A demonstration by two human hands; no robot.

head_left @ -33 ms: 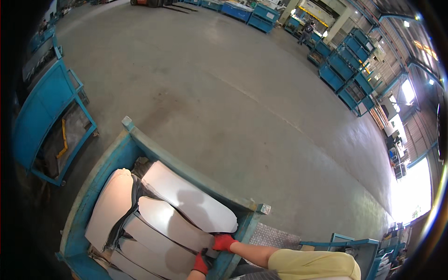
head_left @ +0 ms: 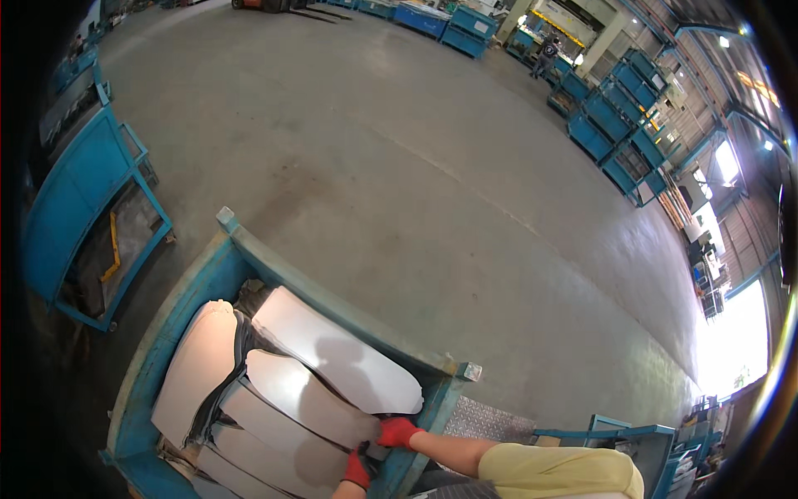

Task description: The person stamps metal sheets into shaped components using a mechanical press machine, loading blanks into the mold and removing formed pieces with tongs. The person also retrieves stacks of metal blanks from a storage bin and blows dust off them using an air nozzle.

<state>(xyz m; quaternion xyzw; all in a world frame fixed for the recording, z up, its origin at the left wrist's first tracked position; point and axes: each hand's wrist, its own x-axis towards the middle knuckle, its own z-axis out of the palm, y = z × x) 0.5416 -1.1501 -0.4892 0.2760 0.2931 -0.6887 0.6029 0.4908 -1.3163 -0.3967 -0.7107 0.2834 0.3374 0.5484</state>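
Several smooth, light-grey curved sheet panels lie stacked inside a blue metal bin (head_left: 137, 395) in front of me. My right hand (head_left: 399, 432), in a red glove, reaches in from the right and is closed at the near right end of the middle panel (head_left: 291, 382). Just below it, my left hand (head_left: 359, 467), in a red glove with dark patches, has its fingers bent by the panel ends. A small dark grey patch shows between the hands; what the left fingers grip is unclear. Another panel (head_left: 341, 353) lies along the far wall, and one (head_left: 198, 366) lies at the left.
A blue metal frame cart (head_left: 83, 208) stands at the left. Stacked blue bins (head_left: 611, 116) and a distant person (head_left: 546, 56) are at the upper right. A forklift (head_left: 270, 4) is far off at the top. Beside the bin lies a textured metal plate (head_left: 490, 422).
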